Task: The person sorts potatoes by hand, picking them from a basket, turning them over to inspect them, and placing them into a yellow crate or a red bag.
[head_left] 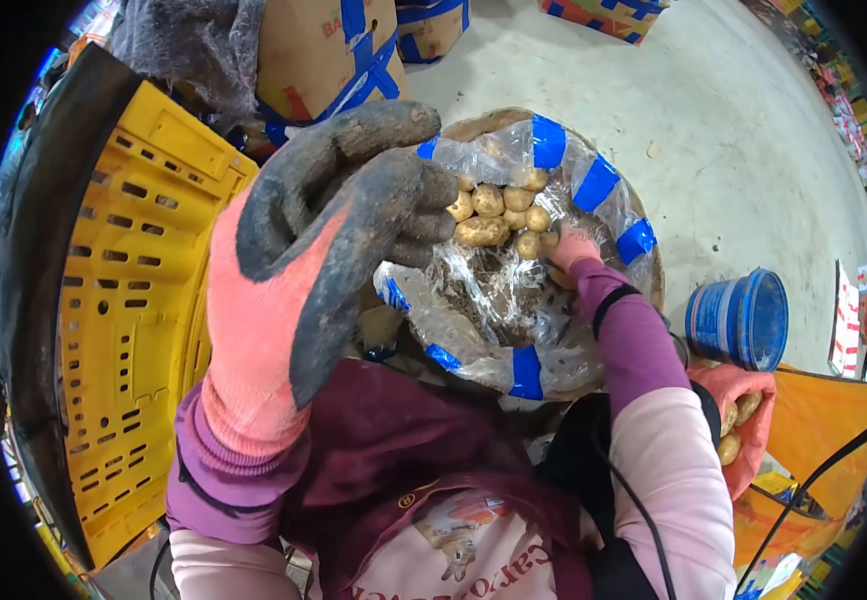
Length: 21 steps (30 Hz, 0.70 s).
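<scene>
My left hand, in a pink glove with a dirty dark grey coating, is raised close to the camera, its fingers curled. Whether something sits inside the curl is hidden. Lower down, my right hand, also in a pink glove, reaches into a round basket lined with clear plastic and blue tape. Its fingers are at small potatoes and look partly closed, but their tips are hidden. More potatoes lie beside them at the basket's far side, with loose dirt below.
A yellow slotted crate stands at the left. Cardboard boxes with blue tape are at the back. To the right are a blue bucket, a red mesh bag of potatoes and an orange container.
</scene>
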Tool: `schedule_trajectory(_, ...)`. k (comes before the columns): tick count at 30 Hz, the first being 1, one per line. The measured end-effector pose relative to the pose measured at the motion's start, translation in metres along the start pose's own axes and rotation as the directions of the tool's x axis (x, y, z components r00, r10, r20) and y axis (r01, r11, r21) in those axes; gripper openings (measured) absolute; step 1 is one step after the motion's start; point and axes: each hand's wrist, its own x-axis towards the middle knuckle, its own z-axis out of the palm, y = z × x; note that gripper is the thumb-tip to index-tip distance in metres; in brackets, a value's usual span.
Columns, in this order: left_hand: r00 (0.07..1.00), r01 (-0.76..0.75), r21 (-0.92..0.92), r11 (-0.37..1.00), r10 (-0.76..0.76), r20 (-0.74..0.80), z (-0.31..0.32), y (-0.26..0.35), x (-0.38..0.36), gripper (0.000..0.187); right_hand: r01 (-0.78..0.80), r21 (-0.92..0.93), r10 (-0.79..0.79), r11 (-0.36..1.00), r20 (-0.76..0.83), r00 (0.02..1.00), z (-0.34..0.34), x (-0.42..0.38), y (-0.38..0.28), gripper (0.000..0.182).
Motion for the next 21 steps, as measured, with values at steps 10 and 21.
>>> schedule_trajectory(10,0.961,-0.108,-0.149,0.983,0.141,0.239,0.013,-0.028,-0.013,0.032,-0.319,0.839,-0.687,-0.44,-0.086,0.722,-0.182,-0.202,-0.042,0.063)
schedule_trajectory(21,0.7,-0.625,0.189,0.758,0.436,0.566,0.041,-0.029,-0.05,0.073,0.208,0.963,-0.558,-0.171,-0.269,0.785,-0.19,-0.342,-0.038,0.046)
